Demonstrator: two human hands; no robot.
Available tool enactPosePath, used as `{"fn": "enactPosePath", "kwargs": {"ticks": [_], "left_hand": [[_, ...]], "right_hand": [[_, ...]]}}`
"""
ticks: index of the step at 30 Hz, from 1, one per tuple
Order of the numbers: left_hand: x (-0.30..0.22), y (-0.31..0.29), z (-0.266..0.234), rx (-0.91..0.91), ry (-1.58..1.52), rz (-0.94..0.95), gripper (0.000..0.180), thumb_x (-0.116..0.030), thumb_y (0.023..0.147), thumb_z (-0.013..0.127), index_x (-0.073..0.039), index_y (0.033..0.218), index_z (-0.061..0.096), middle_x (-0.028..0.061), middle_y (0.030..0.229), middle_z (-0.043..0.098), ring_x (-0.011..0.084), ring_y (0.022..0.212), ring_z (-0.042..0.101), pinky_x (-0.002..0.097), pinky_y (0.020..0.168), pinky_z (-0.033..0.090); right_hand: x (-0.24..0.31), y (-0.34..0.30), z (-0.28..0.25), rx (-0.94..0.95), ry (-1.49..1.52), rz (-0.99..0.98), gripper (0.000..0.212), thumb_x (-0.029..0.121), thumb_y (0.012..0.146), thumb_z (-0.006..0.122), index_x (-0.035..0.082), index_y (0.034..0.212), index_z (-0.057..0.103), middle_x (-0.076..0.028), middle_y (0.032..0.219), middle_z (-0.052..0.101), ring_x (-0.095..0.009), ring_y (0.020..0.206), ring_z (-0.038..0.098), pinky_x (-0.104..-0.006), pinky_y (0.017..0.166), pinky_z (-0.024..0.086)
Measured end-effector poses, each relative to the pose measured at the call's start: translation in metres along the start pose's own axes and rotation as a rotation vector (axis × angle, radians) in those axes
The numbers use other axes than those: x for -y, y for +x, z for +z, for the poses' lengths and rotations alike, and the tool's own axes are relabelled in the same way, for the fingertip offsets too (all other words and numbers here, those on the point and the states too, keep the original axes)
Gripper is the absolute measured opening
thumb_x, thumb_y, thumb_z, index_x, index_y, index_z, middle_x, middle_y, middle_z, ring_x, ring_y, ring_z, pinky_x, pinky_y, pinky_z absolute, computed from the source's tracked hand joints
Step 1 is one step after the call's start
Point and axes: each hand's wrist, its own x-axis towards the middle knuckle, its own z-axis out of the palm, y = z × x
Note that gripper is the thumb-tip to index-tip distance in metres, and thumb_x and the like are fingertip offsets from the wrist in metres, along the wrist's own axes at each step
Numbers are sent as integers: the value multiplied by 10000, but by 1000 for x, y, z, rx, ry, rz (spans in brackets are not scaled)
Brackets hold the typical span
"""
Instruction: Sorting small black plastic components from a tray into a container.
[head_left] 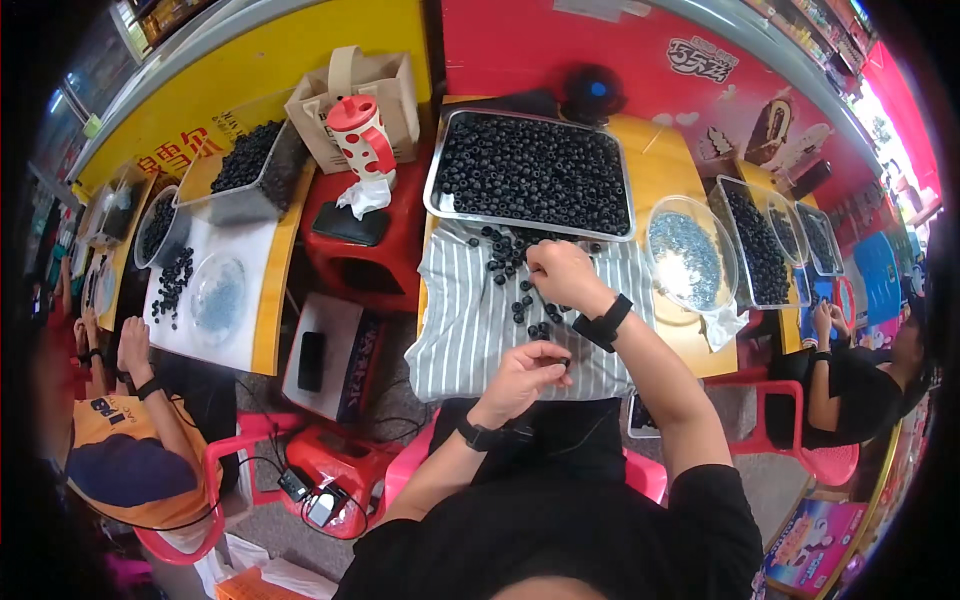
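Note:
Near the front edge of a grey-and-white striped cloth (pixel 450 345), my left hand (pixel 518 382) is closed with thumb and forefinger on a small round black piece (pixel 565 361). Farther up and to the right, my right hand (pixel 566 274) hangs over the cloth with its fingers curled together; whatever they hold is hidden. Loose black ring-like pieces (pixel 497 268) lie scattered beside and beneath that hand. Beyond them, a metal tray (pixel 436 160) is full of the same black pieces. To the right stands a clear round bowl (pixel 735 272) of small, bluish, see-through bits.
A clear bin (pixel 745 285) of black pieces stands right of the bowl. At left, a red stool (pixel 390 275) bears a dotted cup (pixel 358 140), a tissue and a dark phone (pixel 350 224). People work at tables on both sides. A small fan (pixel 590 92) stands behind the tray.

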Motion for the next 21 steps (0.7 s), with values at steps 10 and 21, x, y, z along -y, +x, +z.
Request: {"fn": "enactPosePath", "kwargs": {"ticks": [10,21], "left_hand": [[-5,0,3,33,-16,36,211,10,886,608,24,1096,607,110,939,653,205,835,662,301,756,533],[-1,-2,2,25,-21,47,212,5,889,606,25,1099,604,115,947,655,199,845,653,303,769,541]], "right_hand": [[6,6,-4,29,12,89,76,85,654,590,60,722,615,-132,733,640,-338,741,628,-454,651,480],[4,-85,-58,-143,346,108,96,20,714,638,-7,806,637,-146,721,626,-285,655,629,-354,596,489]]}}
